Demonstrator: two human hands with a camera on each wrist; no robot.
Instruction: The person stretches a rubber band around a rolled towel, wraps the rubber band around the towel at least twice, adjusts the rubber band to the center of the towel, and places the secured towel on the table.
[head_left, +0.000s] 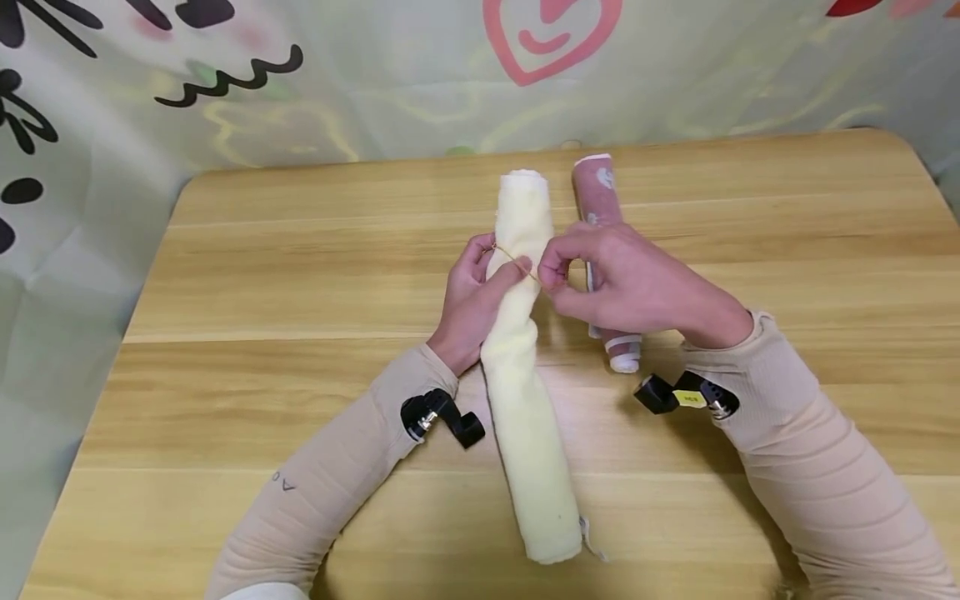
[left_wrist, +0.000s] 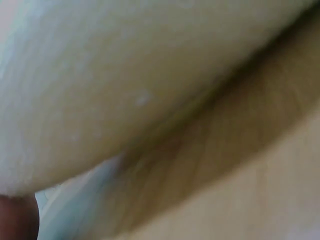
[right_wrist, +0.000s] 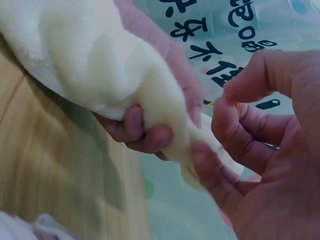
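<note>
"Where was the cream roll (head_left: 531, 442)?"

"Over the middle of the table (head_left: 300, 375), lengthwise from near to far, with a thin yellow band (head_left: 516, 260) across its far half."

"State of your hands?"

"My left hand (head_left: 480, 296) gripped the roll from the left, fingers curled round it, thumb on top. My right hand (head_left: 626, 279) pinched the band at the roll's right side."

"Surroundings?"

"A mauve roll (head_left: 597, 192) lay just to the right; a printed backdrop (head_left: 390, 67) hung beyond the far edge."
</note>
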